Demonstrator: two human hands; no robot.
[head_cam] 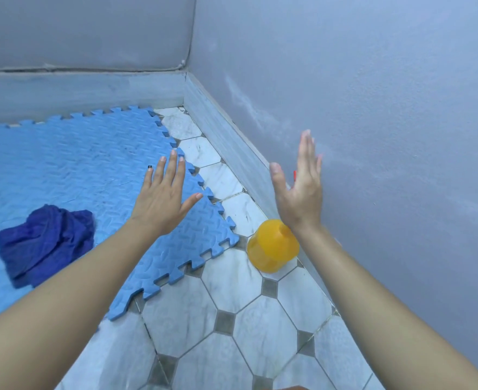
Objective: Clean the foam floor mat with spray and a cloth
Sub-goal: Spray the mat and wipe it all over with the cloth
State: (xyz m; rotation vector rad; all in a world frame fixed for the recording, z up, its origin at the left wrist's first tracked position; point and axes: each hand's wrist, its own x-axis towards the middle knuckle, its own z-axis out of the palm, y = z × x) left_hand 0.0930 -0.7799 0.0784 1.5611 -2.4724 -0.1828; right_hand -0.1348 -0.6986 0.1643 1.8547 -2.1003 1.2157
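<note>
A light blue foam floor mat (71, 164) with jigsaw edges covers the floor on the left. A crumpled dark blue cloth (46, 243) lies on it near the left edge. An orange spray bottle (271, 246) stands on the tiles beside the mat's right corner, its top partly hidden by my right wrist; a bit of red shows behind my palm. My left hand (164, 195) hovers flat over the mat, fingers spread, holding nothing. My right hand (299, 187) is raised above the bottle, fingers straight, empty.
White octagonal tiles (232, 280) with small grey squares run along the right of the mat. A grey skirting board (226, 136) and a bluish wall (372, 108) close in on the right; another wall stands behind the mat.
</note>
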